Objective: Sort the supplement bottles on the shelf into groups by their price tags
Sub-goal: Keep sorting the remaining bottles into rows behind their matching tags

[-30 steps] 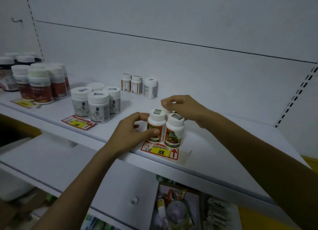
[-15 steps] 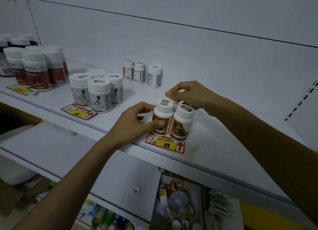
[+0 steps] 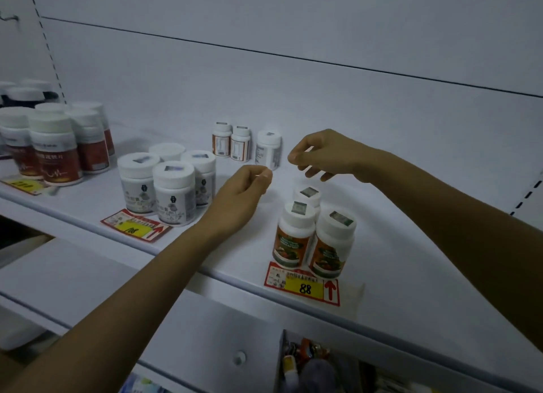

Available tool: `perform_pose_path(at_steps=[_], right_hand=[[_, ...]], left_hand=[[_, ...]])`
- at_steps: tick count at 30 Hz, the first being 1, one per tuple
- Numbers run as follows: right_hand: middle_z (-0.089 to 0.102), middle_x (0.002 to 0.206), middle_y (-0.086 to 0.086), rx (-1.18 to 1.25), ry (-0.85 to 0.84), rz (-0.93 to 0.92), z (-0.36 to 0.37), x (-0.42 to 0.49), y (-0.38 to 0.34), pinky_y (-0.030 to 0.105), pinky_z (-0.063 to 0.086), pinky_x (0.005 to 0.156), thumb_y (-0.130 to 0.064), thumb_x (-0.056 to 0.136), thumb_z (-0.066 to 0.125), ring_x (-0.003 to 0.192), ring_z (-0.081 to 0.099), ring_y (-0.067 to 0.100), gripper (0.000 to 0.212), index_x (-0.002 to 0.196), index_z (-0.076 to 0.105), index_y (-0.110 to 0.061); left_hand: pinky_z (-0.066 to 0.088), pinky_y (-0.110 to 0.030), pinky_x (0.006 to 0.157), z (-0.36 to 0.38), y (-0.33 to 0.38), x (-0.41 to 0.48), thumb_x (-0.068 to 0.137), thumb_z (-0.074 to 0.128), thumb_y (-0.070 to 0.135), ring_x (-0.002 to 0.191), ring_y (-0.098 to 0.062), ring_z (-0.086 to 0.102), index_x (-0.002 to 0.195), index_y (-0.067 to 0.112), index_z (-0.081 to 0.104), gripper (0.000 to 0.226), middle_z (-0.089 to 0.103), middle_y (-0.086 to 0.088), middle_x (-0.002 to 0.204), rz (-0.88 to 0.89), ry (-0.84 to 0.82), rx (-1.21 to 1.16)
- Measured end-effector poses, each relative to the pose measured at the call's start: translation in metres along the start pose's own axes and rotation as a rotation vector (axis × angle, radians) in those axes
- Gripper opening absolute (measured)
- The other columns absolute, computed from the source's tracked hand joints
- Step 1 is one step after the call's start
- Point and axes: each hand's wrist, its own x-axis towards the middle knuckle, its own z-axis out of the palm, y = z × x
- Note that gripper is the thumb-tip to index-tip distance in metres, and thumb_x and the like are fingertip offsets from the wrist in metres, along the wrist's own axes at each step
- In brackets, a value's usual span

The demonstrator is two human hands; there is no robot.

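Observation:
Three orange-labelled bottles (image 3: 293,239) stand grouped behind the red and yellow "88" price tag (image 3: 304,286) at the shelf's front edge. My left hand (image 3: 244,192) hovers left of them, fingers curled, holding nothing. Above the group floats my right hand (image 3: 323,154), fingers loosely bent and empty. Several grey-labelled white bottles (image 3: 173,195) sit behind a "108" tag (image 3: 135,229). Three small bottles (image 3: 241,142) stand by the back wall, just beyond both hands. Red-labelled bottles (image 3: 55,151) are at the far left with a yellow tag (image 3: 25,184).
The white shelf (image 3: 411,275) stretches to the right with bare surface. A white drawer front with a knob (image 3: 239,357) sits below, and an open compartment (image 3: 308,363) holds assorted small items. The back wall panel is close behind the small bottles.
Both hands have let go of the orange-labelled bottles and lifted up and back, toward the small bottles at the wall. The orange group stays behind the 88 tag.

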Motion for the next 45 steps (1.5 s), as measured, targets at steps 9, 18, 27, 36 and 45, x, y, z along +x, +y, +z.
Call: perform_pose_path(at_steps=[9, 18, 27, 36, 45], right_hand=[[0.051, 0.132, 0.006, -0.666, 0.013, -0.084, 0.001, 0.084, -0.018, 0.034, 0.042, 0.090, -0.037, 0.090, 0.058, 0.112, 0.052, 0.023, 0.048, 0.132, 0.046, -0.017], [0.030, 0.150, 0.008, -0.633, 0.036, -0.152, 0.029, 0.134, -0.001, 0.039, 0.035, 0.107, -0.036, 0.087, 0.063, 0.133, 0.038, 0.026, 0.078, 0.150, 0.017, -0.023], [0.044, 0.118, 0.014, -0.386, 0.133, -0.099, 0.034, 0.142, -0.002, 0.035, 0.046, 0.088, -0.030, 0.088, 0.061, 0.108, 0.052, 0.031, 0.041, 0.124, 0.048, -0.016], [0.051, 0.117, 0.006, -0.188, 0.187, -0.148, -0.002, 0.060, -0.016, 0.024, 0.045, 0.079, -0.020, 0.081, 0.069, 0.097, 0.051, 0.019, 0.044, 0.120, 0.049, -0.016], [0.053, 0.113, 0.001, 0.141, 0.333, -0.272, -0.036, -0.049, -0.043, 0.013, 0.049, 0.061, -0.005, 0.076, 0.070, 0.094, 0.056, 0.012, 0.038, 0.103, 0.049, -0.022]], left_hand=[[0.041, -0.028, 0.085, 0.011, -0.023, 0.056, 0.094, 0.045, 0.035, 0.105, -0.015, 0.053, 0.130, 0.019, 0.044, 0.039, 0.055, 0.003, 0.114, -0.029, -0.119, 0.068], [0.043, -0.026, 0.088, 0.020, -0.040, 0.063, 0.091, 0.053, 0.028, 0.113, -0.017, 0.053, 0.131, 0.015, 0.042, 0.043, 0.055, -0.006, 0.127, -0.031, -0.016, -0.056], [0.045, -0.025, 0.086, 0.018, -0.044, 0.065, 0.091, 0.054, 0.025, 0.113, -0.018, 0.053, 0.129, 0.015, 0.042, 0.042, 0.054, -0.006, 0.125, -0.024, 0.033, -0.156], [0.042, -0.028, 0.091, 0.017, -0.046, 0.063, 0.088, 0.059, 0.028, 0.120, -0.015, 0.046, 0.141, 0.019, 0.026, 0.063, 0.034, -0.005, 0.146, 0.074, 0.070, -0.085], [0.045, -0.035, 0.094, 0.011, 0.023, 0.036, 0.095, 0.028, 0.048, 0.110, -0.017, 0.057, 0.124, 0.030, 0.039, 0.036, 0.052, -0.005, 0.131, 0.011, -0.074, -0.548]])
